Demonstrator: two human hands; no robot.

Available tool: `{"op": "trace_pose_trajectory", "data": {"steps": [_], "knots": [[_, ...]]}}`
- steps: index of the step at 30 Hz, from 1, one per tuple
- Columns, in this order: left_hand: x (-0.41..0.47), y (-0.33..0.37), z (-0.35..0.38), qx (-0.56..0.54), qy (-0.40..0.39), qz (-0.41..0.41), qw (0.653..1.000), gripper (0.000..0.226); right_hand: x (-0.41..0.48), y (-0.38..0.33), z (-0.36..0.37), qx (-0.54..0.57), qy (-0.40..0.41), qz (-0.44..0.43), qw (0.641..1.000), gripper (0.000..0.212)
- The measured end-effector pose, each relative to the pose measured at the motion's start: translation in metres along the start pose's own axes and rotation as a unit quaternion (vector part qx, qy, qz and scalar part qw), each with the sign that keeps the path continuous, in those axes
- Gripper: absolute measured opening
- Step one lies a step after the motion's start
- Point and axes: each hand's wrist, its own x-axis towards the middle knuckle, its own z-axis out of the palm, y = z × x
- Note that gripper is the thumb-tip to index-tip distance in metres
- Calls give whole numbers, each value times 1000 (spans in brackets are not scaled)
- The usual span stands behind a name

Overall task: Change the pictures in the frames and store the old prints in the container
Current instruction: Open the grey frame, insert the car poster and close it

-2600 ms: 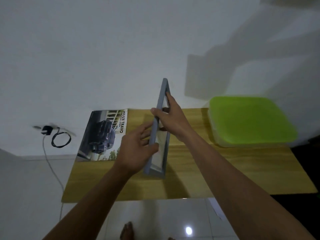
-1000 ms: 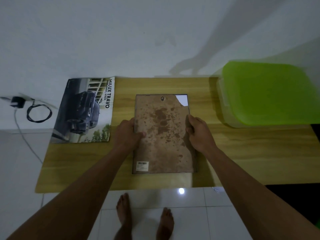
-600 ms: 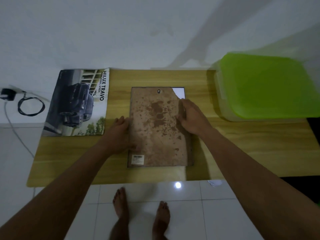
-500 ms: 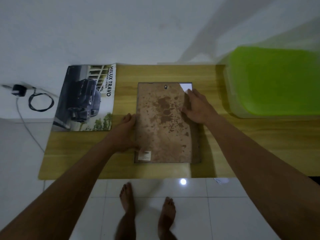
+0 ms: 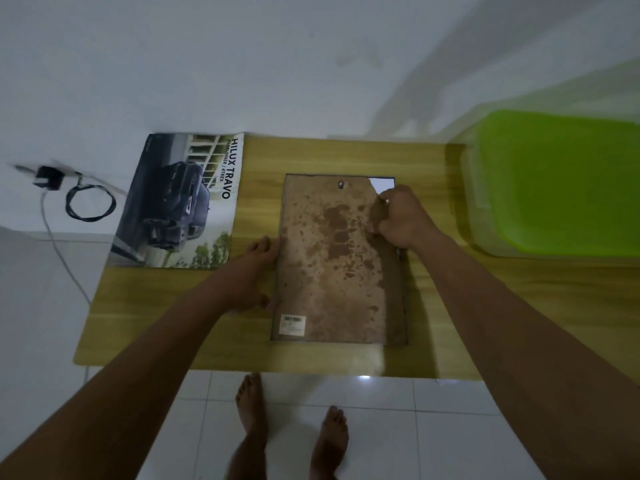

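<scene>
Handling: backing board (image 5: 332, 258) looks thin, brittle; you lift its right edge.
Grip: right hand (image 5: 398, 216) pinches it; left hand (image 5: 249, 275) flat against frame (image 5: 403, 313).

The container (image 5: 554, 181) is blurred, cut off rightward.

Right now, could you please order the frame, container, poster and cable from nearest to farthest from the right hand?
1. Frame, gripped by the right hand.
2. Container, on the right.
3. Poster, left of the frame.
4. Cable, far left.
</scene>
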Motion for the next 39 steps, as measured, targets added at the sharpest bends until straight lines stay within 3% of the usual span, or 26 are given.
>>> {"op": "trace_pose_trajectory", "data": {"steps": [10,14,21,31,33,37,39], "knots": [[3,1,2,-7,-5,-7,1000,127,-1,-1,-13,73,-5,39,997,65],[5,2,1,13,-13,-10,1000,126,-8,-3,-18,130,-17,51,990,61],[3,3,0,-6,-9,-19,1000,128,-24,-3,-31,376,-51,80,922,49],[2,14,-2,-21,-22,-40,999,131,-25,16,-19,464,15,100,880,52],[-1,17,-4,-51,-16,-38,998,126,-25,16,-20,465,12,102,879,52],[-1,22,-7,-197,52,-52,978,88,-27,14,-23,471,3,116,874,50],[2,23,-4,-237,88,-68,965,79,-29,13,-22,472,2,117,874,50]]}}
